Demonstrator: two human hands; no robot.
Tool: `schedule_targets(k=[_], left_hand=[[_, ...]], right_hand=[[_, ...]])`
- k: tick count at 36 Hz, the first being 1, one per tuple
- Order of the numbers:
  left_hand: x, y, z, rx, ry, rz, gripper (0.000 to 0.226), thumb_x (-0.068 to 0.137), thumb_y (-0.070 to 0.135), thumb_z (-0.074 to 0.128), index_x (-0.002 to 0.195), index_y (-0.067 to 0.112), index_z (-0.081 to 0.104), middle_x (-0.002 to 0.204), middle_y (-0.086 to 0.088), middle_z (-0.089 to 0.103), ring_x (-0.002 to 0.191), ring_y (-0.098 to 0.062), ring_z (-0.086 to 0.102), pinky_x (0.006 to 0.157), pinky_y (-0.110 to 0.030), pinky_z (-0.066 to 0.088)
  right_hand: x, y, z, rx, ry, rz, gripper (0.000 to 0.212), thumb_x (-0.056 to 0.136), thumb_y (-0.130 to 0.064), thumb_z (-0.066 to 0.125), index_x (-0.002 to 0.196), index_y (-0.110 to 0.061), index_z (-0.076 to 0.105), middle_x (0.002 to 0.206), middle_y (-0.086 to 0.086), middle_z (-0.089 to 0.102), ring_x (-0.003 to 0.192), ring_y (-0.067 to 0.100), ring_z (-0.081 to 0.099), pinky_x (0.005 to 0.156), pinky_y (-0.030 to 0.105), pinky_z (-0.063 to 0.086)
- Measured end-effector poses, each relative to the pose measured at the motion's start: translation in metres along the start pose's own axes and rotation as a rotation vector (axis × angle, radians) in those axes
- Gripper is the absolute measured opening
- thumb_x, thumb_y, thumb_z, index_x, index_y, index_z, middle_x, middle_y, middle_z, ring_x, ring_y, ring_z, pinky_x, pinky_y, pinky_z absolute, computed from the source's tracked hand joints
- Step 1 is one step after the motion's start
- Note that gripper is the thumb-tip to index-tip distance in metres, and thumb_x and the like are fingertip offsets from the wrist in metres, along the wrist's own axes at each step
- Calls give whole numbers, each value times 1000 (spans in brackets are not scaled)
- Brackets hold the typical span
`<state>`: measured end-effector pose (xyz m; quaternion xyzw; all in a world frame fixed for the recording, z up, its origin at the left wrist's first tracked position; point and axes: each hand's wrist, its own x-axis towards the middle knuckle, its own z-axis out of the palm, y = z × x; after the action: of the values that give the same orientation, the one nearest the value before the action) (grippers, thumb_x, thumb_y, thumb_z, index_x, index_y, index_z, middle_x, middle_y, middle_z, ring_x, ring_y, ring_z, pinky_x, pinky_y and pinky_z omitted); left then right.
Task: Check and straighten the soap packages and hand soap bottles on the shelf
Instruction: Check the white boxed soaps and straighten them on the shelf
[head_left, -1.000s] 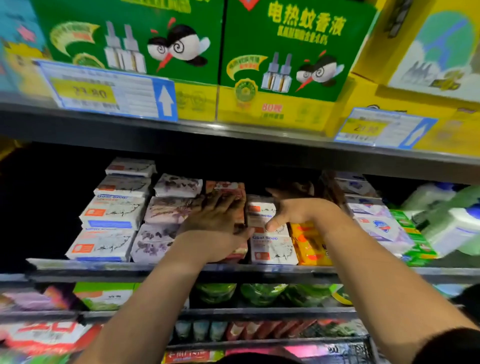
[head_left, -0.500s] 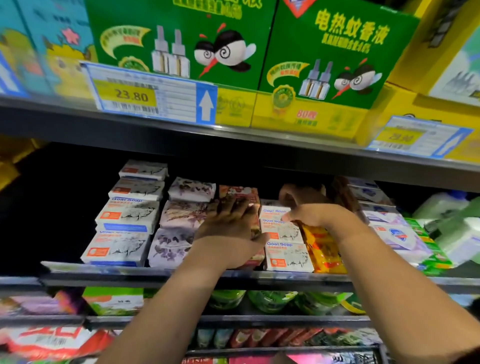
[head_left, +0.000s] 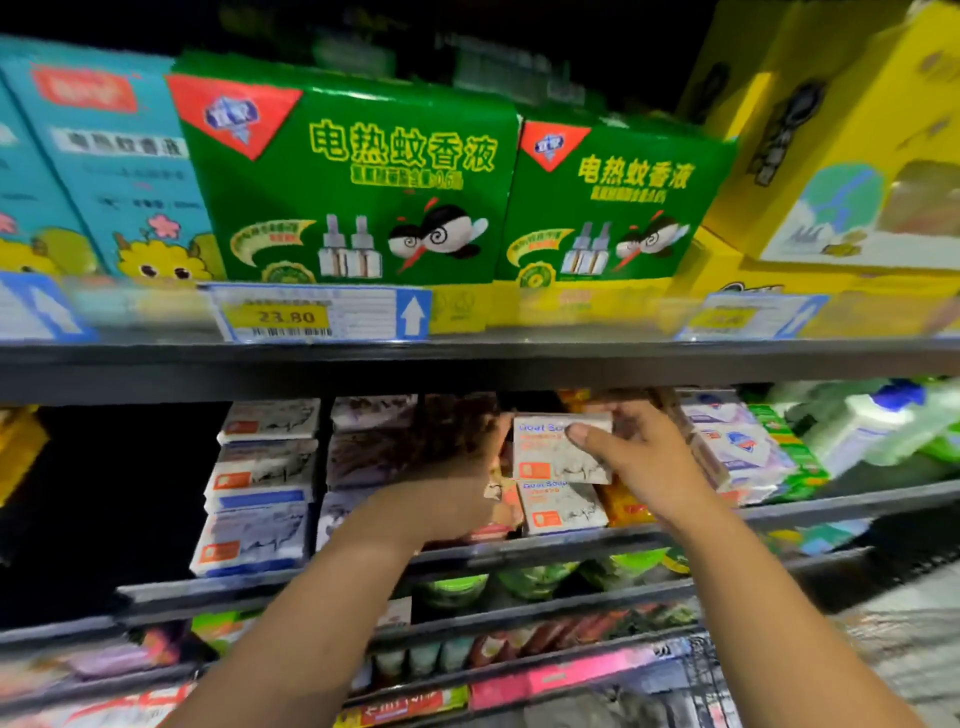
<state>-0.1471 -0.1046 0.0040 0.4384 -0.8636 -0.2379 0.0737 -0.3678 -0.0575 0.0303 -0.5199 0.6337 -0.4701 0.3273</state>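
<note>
White rectangular goat-soap box with blue lettering and an orange patch, on the middle shelf, raised and tilted with its face towards the camera. It sits above a second box of the same kind, which lies at the front of that column; whether the two touch is not clear.

Right hand grips the raised box: thumb across the printed face, the other fingers curled over its top edge from behind.

Left hand just left of that box, back of the hand to the camera, laid over a column of reddish packs. Fingers reach into the shadow and are blurred — cannot tell whether they lie flat or hold anything.

Left of the hands: a column of pale packs with purple pattern, then a column of white soap boxes, several deep. Right of the held box: an orange-yellow packet, white-and-blue soap packs, narrow green packs, then white hand soap bottles with blue caps, blurred and leaning.

Dark metal shelf edge runs below the soaps.

Shelf above — two green cardboard boxes with yellow characters and a cartoon mosquito, light blue boxes to their left, yellow boxes to their right. A price tag reading 23.80 hangs on that shelf's front.
</note>
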Motion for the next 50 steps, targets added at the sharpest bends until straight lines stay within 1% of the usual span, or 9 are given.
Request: schedule_targets(k=[3, 7, 13, 19, 28, 37, 40, 44, 50], left_hand=[[-15, 1, -2, -130, 29, 130, 108, 82, 46, 73, 148, 55, -12, 160, 11, 18, 145, -7, 22, 107, -14, 20], [-44, -11, 7, -371, 182, 265, 100, 80, 31, 81, 135, 76, 11, 149, 33, 32, 136, 6, 36, 112, -24, 37], [-87, -29, 17, -438, 342, 481, 42, 86, 33, 75, 123, 41, 58, 152, 21, 30, 141, -9, 37, 99, -25, 50], [-115, -33, 5, -544, 426, 283, 57, 78, 30, 80, 112, 68, 53, 132, 38, 45, 127, 12, 42, 93, -2, 37], [-137, -33, 2, -708, 513, 78, 35, 77, 41, 79, 108, 42, 63, 108, 25, 66, 99, 1, 64, 77, -12, 50], [-148, -32, -6, -770, 486, -13, 37, 75, 56, 73, 110, 58, 58, 88, 19, 68, 74, -4, 65, 62, -20, 52], [-149, -37, -9, -771, 393, 59, 68, 66, 39, 89, 120, 62, 54, 132, 19, 54, 116, 0, 58, 79, -19, 55], [-149, -40, -17, -414, 314, 172, 99, 62, 57, 84, 139, 68, 23, 154, 38, 6, 143, 15, 7, 106, -6, 24], [-143, -45, -18, -389, 529, 268, 59, 84, 22, 78, 125, 56, 53, 150, 31, 31, 139, 1, 36, 102, -12, 40]], right_hand=[[-25, 1, 11, 263, -74, 84, 19, 72, -31, 86, 84, -27, 72, 84, 9, 61, 78, 18, 59, 71, 33, 46], [-57, -9, 31, 433, -137, 171, 10, 80, -17, 71, 87, -12, 67, 79, 0, 69, 73, 10, 65, 64, 19, 50], [-85, -20, 59, 486, -189, 351, 19, 79, -30, 75, 88, -14, 69, 97, 19, 70, 89, 25, 66, 80, 38, 47], [-94, -29, 76, 443, -309, 339, 35, 75, -35, 79, 102, -16, 68, 102, 11, 66, 89, 25, 59, 75, 31, 46], [-107, -37, 79, 270, -416, 160, 43, 69, -22, 81, 111, -27, 73, 108, -1, 73, 100, 12, 68, 85, 26, 55], [-110, -43, 89, 236, -446, 86, 31, 89, -18, 72, 118, -9, 65, 112, 9, 73, 103, 25, 69, 86, 36, 55], [-110, -46, 89, 311, -400, 163, 36, 87, -26, 66, 118, -7, 63, 104, 13, 74, 81, 26, 69, 67, 34, 55], [-111, -52, 88, 442, -365, 247, 41, 85, -32, 64, 117, -7, 64, 100, 19, 73, 63, 27, 61, 52, 28, 51], [-113, -64, 92, 447, -407, 296, 31, 95, -32, 59, 113, -8, 64, 92, 15, 73, 58, 24, 61, 46, 25, 51]])
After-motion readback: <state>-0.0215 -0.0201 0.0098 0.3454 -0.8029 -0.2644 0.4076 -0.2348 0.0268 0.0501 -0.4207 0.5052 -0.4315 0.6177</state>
